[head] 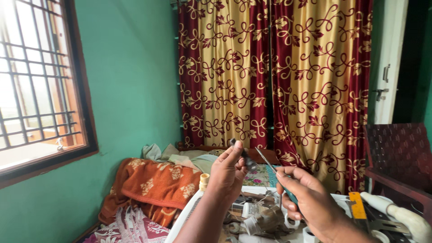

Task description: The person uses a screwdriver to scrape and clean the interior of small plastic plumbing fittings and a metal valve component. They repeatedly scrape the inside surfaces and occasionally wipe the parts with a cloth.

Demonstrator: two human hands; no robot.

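Home bedrm: bed w/ orange blanket point(155, 184), floral curtains point(274, 76), barred window point(36, 76), green walls point(130, 76).

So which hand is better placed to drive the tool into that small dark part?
Probably the right hand: it grips the teal-handled screwdriver, tip near the small dark part pinched by the left hand.

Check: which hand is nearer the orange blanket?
Left. The left hand, pinching a small dark part, is raised just right of the orange blanket. The right hand, holding a screwdriver, is farther right.
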